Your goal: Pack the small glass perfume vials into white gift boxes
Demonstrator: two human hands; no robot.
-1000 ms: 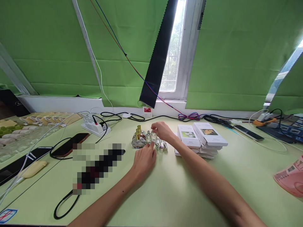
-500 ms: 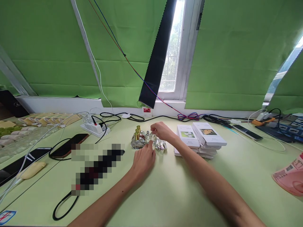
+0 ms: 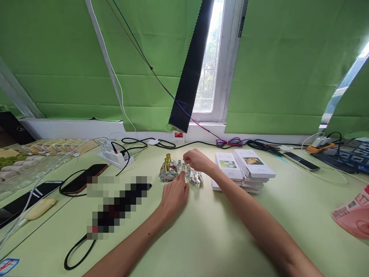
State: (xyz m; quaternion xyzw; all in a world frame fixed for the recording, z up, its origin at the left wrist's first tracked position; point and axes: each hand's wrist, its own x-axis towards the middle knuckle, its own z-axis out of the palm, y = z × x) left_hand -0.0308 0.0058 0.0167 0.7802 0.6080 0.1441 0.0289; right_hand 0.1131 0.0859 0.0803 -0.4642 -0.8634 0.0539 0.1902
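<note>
A cluster of small glass perfume bottles (image 3: pixel 168 171), two with gold caps, stands in the middle of the pale green table (image 3: pixel 207 231). My left hand (image 3: pixel 175 196) rests just in front of them, its fingertips touching a small clear bottle (image 3: pixel 182 174). From behind, my right hand (image 3: pixel 196 159) reaches over the cluster, fingers pinched on the top of another small bottle (image 3: pixel 186 167). Small silver caps (image 3: pixel 195 181) lie beside the bottles.
A stack of white boxes (image 3: pixel 245 169) sits right of the bottles. A power strip (image 3: pixel 115 157), black cables, phones (image 3: pixel 82 181) and trays of soaps (image 3: pixel 34 154) lie to the left. A phone (image 3: pixel 301 161) and a pink packet (image 3: pixel 353 215) lie at the right.
Both hands stay at the bottle cluster with only slight finger shifts. The view has drifted a little.
</note>
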